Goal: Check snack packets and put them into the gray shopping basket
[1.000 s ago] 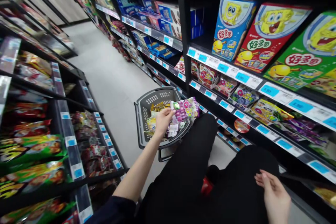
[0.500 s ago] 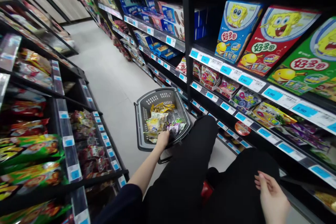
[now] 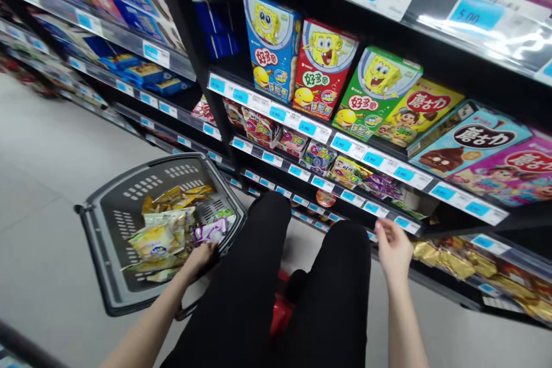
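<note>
My left hand [image 3: 199,255] reaches down into a grey plastic shopping basket [image 3: 138,184] on the floor, at its near rim. Its fingers lie loosely on the snack packets there, beside a purple packet [image 3: 210,232] and a pale yellow one [image 3: 155,240]. My right hand [image 3: 392,248] is raised in front of a low shelf rail with blue price tags [image 3: 390,219], fingers apart and holding nothing. My black-trousered knees fill the space between the two hands.
Black shelving runs along the right, with SpongeBob boxes [image 3: 271,46], bagged sweets [image 3: 317,155] below them and gold-wrapped packets [image 3: 452,261] at the bottom. Grey aisle floor [image 3: 47,155] stretches left. A red object [image 3: 280,310] lies between my legs.
The view swung right toward the shelves. My left hand put the purple packet into the basket and stays there. My right hand rose from my thigh toward the low shelf.
</note>
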The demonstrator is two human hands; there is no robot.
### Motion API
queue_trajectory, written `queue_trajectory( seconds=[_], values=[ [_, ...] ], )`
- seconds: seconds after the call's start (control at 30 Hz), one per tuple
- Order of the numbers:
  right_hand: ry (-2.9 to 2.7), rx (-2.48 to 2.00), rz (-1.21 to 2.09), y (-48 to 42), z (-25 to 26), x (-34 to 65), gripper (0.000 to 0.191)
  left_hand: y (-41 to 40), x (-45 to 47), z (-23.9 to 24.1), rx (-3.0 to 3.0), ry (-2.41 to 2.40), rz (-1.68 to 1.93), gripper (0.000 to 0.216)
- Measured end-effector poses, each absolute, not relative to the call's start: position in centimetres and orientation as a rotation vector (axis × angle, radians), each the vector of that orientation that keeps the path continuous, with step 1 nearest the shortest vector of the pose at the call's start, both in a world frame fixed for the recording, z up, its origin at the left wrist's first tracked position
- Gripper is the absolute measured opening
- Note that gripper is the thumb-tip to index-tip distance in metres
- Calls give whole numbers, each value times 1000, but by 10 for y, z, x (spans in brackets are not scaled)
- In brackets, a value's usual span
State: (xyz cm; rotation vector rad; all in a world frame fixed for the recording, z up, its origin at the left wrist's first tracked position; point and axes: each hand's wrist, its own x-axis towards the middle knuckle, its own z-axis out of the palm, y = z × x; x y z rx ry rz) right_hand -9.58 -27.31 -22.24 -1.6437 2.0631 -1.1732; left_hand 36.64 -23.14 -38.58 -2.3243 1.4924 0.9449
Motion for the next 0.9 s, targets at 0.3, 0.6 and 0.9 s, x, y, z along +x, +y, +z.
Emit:
queue_trajectory(
  seconds=[0.3, 0.6, 0.9],
  values=[
    [2500, -2140, -844, -367, -204, -111, 13, -219, 305, -279, -2575, 2047, 711, 38],
    [2635, -2275, -1347, -326, -184, -119, 25, -238, 163, -200, -1713, 1988, 2711, 39],
    [1491, -1949, -1594, -223, -178, -82, 16, -235, 109, -225, -555, 722, 3859, 75]
  ],
)
